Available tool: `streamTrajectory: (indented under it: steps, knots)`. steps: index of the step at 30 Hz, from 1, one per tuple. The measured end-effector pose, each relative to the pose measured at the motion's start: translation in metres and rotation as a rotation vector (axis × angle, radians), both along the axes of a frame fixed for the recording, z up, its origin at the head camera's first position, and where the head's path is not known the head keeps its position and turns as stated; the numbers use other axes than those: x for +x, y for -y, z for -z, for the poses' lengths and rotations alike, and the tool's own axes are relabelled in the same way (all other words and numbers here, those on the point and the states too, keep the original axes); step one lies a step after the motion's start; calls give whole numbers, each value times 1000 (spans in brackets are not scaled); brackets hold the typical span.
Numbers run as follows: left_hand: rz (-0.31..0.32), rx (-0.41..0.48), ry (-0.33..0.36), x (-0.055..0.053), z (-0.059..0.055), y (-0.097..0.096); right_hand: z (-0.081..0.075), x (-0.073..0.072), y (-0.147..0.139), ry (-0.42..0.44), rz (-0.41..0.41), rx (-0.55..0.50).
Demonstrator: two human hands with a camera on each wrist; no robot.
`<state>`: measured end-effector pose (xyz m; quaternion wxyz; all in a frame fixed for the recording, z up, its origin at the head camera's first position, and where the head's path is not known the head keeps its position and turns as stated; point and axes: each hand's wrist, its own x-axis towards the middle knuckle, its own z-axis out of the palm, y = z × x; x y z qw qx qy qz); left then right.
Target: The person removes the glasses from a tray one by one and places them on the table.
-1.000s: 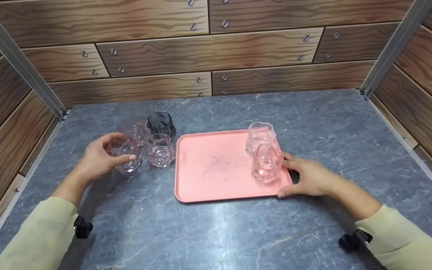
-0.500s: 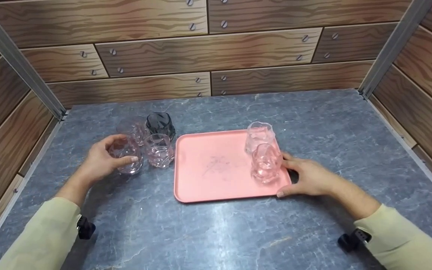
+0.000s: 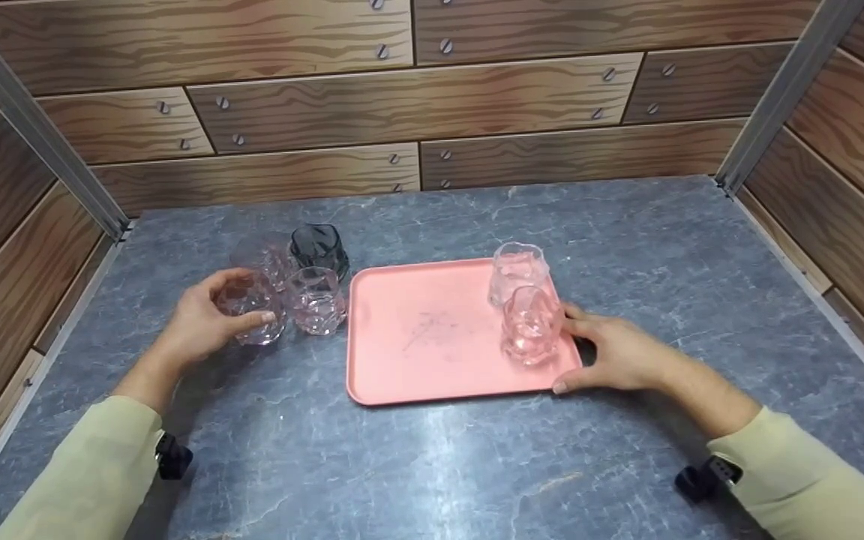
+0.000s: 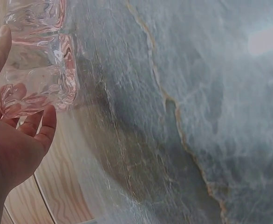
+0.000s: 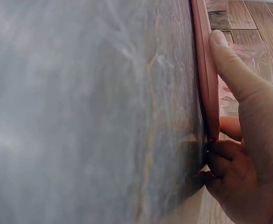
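Has two glasses (image 3: 532,330) on the right end of the pink tray (image 3: 402,375). Reaches forward, gripping a pinkish glass (image 3: 250,301) in the left hand (image 3: 203,319) beside three other glasses (image 3: 316,306) on the counter (image 3: 432,465), pinching the tray's near right corner in the right hand (image 3: 619,354).

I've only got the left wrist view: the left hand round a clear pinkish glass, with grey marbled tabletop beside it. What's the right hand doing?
Observer: The right hand grips the pink tray at its near right corner.
Operator: Is anything standing on that tray?
Observer: Yes, two clear faceted glasses at its right end: a far glass and a near glass in front of it.
Operator: Any glass of a different colour about?
Observer: One, a dark grey glass, off the tray and near its far left corner.
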<state>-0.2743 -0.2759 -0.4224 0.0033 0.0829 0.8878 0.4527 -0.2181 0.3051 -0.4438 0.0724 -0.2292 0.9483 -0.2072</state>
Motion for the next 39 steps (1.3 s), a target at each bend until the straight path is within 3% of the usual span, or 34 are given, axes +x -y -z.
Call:
streamTrajectory:
  steps: [14, 24, 32, 39]
  knots:
    - [4, 7, 26, 0, 0, 0, -2, 1, -1, 17, 16, 12]
    - [-15, 21, 29, 8, -6, 1, -1, 0, -1, 16, 10, 6]
    - [-45, -17, -107, 24, -29, -3, -2, 0, -2, 22, 11, 17]
    - [-17, 9, -241, 37, -59, -38, 0, -1, -2, 14, 7, 14]
